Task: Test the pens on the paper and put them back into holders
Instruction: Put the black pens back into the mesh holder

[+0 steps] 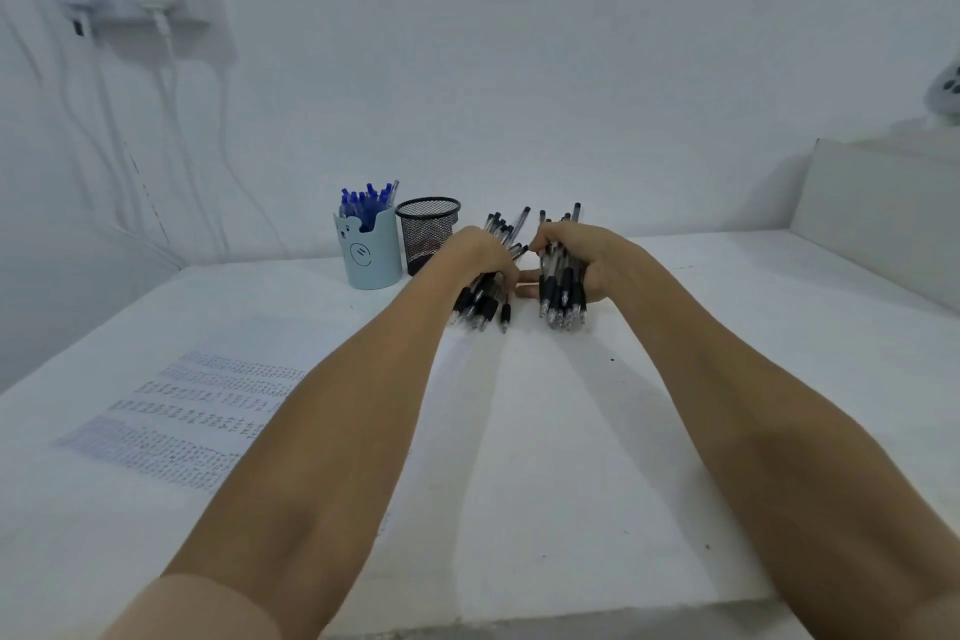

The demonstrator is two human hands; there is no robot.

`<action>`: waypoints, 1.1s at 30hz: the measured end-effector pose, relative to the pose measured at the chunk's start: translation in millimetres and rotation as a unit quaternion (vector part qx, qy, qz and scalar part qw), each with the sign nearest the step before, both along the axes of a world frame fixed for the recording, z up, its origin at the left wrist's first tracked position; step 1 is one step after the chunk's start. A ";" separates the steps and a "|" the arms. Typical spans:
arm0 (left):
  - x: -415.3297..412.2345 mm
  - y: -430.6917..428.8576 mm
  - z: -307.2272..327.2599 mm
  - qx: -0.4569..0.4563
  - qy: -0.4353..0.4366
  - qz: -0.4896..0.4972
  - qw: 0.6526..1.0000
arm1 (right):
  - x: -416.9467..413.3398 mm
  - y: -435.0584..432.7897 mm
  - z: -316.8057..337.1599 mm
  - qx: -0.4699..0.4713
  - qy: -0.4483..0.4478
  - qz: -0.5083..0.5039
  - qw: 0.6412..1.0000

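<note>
Black pens (480, 299) lie in two bundles on the bench (571, 431), just right of the mesh holder (423, 234), which looks empty as far as its dark inside shows. Blue pens (366, 203) stand in the blue holder (371, 260) next to it, so that colour seems finished. The paper (197, 411), toward the left of the bench, carries many rows of small marks, which suggests most or all of the testing is done. What appears left is putting the black ones into the mesh holder.

The left hand (480, 252) grips one bundle from above, its fingers (501, 268) curled round the barrels, the tips fanning out toward the person. The right hand (587, 250) holds the second bundle (561, 296) just beside it, wrapped round the middle, with the ends roughly level. Whether the bundles rest on the bench or sit just above it cannot be told. The two hands almost meet.
</note>
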State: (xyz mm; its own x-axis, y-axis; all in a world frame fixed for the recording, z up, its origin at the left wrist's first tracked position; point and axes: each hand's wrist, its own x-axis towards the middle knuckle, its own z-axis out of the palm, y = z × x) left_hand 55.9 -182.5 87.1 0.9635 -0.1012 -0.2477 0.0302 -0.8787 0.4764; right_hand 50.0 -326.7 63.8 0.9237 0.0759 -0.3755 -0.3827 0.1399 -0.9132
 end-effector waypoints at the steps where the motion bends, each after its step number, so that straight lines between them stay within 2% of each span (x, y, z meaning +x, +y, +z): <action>1: -1.0 3.5 -2.3 -0.052 0.003 0.015 0.999 | -0.7 0.2 -1.2 0.012 -0.009 0.004 1.000; 5: -2.6 13.6 -1.4 -0.231 -0.018 0.054 0.971 | -1.2 2.1 6.9 0.044 -0.075 -0.002 0.996; 10: -2.3 33.0 14.2 -0.355 -0.087 0.081 0.927 | 1.8 10.3 26.7 -0.012 -0.213 -0.028 0.977; 14: 3.4 43.8 5.7 -0.435 -0.147 0.056 0.887 | 7.0 28.7 26.3 -0.094 -0.333 -0.070 0.936; 19: 10.6 50.8 -25.1 -0.450 -0.197 0.046 0.870 | 11.2 47.6 -2.7 -0.168 -0.387 -0.048 0.906; 25: 17.5 58.1 -52.0 -0.450 -0.188 -0.007 0.873 | 14.2 51.1 -15.7 -0.124 -0.353 -0.080 0.924; 33: 20.1 56.8 -40.1 -0.461 -0.207 -0.029 0.863 | 11.2 50.3 -7.4 -0.112 -0.383 -0.125 0.908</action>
